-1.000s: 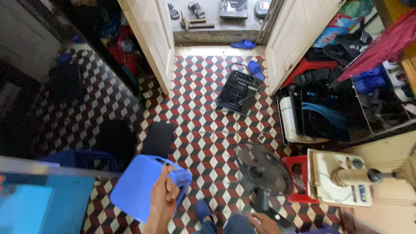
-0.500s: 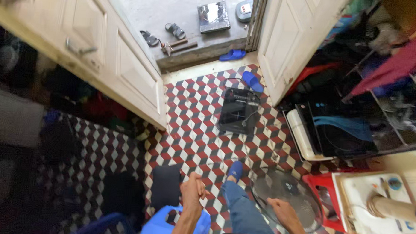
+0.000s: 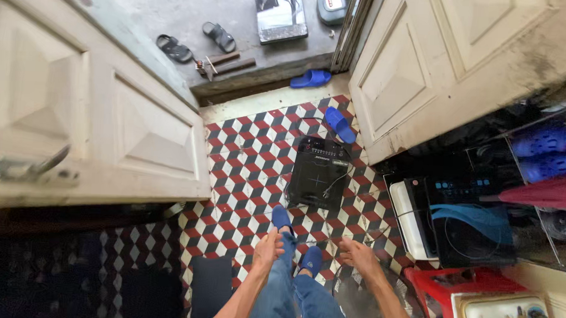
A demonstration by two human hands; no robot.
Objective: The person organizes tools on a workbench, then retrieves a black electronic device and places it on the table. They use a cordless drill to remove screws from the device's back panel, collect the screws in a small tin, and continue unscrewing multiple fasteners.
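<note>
A: Hands first. Where are they?

B: Left hand [image 3: 268, 247] loosely curled by the left thigh, nothing in it. Right hand [image 3: 358, 256] spread open, fingers apart, empty, just over the rim of the round grey wire-guard floor fan [image 3: 372, 297].

A: Closest thing in front?

B: Flat black square induction cooker [image 3: 318, 180] lying on the floor just ahead of the blue slippers on the person's feet [image 3: 283, 218], cord trailing off it. Not touched. My read: nothing picked up yet, handling hasn't started.

A: Surface and room?

B: Red, white and dark cube-pattern tiled floor [image 3: 245, 151]. Cream panelled double doors [image 3: 127, 122] open onto a grey concrete step with dark sandals [image 3: 174, 47]. Stacked cooktops and a red plastic stool [image 3: 463, 283] on the right.
</note>
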